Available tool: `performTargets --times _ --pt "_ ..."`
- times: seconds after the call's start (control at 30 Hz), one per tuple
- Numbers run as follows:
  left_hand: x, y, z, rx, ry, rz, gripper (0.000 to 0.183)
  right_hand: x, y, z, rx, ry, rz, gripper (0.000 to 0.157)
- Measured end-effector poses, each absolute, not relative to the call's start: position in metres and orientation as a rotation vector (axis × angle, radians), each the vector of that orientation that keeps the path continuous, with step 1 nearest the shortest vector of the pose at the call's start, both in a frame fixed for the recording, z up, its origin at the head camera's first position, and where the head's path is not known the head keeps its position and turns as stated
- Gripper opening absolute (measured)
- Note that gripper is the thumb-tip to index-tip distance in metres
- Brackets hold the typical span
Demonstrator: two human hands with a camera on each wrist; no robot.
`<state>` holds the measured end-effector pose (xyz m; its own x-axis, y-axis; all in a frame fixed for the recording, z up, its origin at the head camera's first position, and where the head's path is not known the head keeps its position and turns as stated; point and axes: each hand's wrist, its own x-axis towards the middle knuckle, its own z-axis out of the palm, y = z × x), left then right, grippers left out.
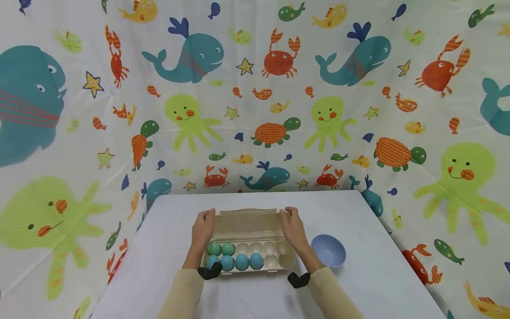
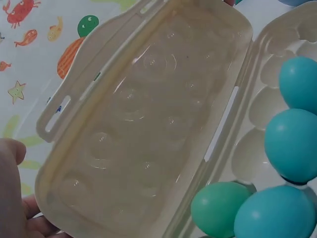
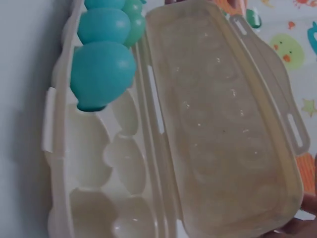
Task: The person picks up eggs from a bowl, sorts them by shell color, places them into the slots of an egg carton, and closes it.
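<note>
A beige plastic egg box (image 1: 275, 269) sits on the table with its lid (image 1: 247, 225) raised. My left hand (image 1: 204, 228) holds the lid's left end, its fingers (image 2: 37, 218) reaching behind the edge. At the opposite end my right hand (image 1: 292, 228) grips the lid too, fingers (image 3: 302, 213) round its corner. Two green eggs (image 1: 228, 249) lie at the left of the back row. Several blue eggs (image 1: 241, 262) fill the front row from the left; the left wrist partly covers the end one. Bare cups (image 3: 89, 144) show at the right end.
A blue-purple bowl (image 1: 328, 250) stands right of the box, close beside my right forearm. The white table (image 1: 171, 230) meets a hanging cloth (image 1: 247, 102) printed with sea animals at its back and sides. Dark straps (image 1: 299, 280) sit at both wrists.
</note>
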<state>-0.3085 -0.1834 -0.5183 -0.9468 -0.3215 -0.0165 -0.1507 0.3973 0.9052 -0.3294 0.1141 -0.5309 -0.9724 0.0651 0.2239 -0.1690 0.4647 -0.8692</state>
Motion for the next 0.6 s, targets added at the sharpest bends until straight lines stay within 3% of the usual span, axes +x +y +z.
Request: performTargets --times 0.4,0.6 --pt "-0.281 -0.178 -0.526 0.194 -2.542 -1.305 0.053 -0.301 0.124 -0.533 0.267 -2.475 1.317 0.038" --pt "-0.264 -0.174 -0.537 0.064 -2.583 -1.157 0.042 -0.283 0.129 -0.545 0.429 -2.454 1.01 0.02"
